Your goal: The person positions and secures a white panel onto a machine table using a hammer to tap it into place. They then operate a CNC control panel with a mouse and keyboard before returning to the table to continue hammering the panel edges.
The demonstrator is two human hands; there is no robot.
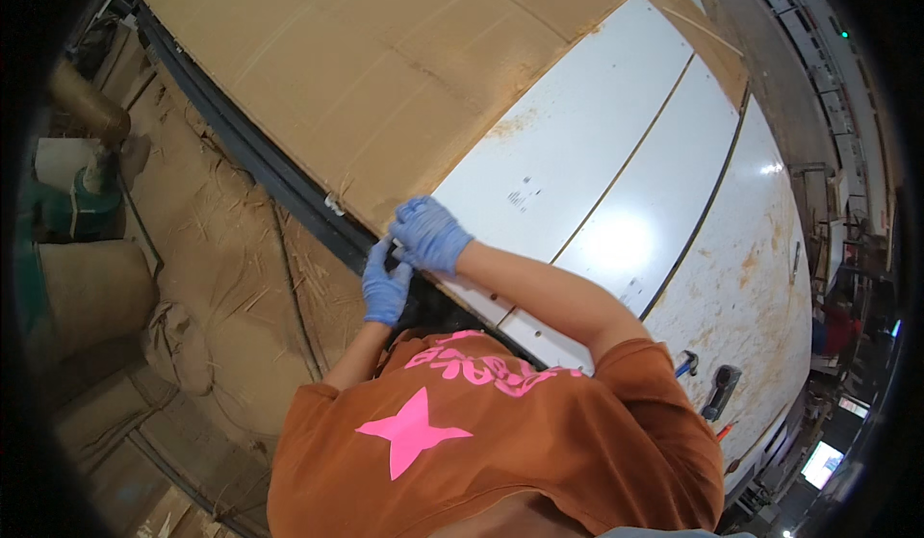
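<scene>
Both my hands wear thin blue gloves and meet at the near edge of the work surface. My right hand (429,236) has its fingers curled down at the corner where a white panel (568,124) borders a large brown board (356,76). Just below and left of it, my left hand (387,291) has its fingers and thumb drawn together by the edge, close to the right hand's fingers. Whatever lies between the fingertips is hidden or too small to name. Small dark holes show along the white panel's near edge, beside my right wrist.
A dark rail (260,158) runs along the board's left edge. More white panels (654,177) lie to the right, with a blue-handled hammer (686,365) and a dark hand tool (722,390) by my right elbow. Green machinery (82,206) stands left, above a floor strewn with wood scraps.
</scene>
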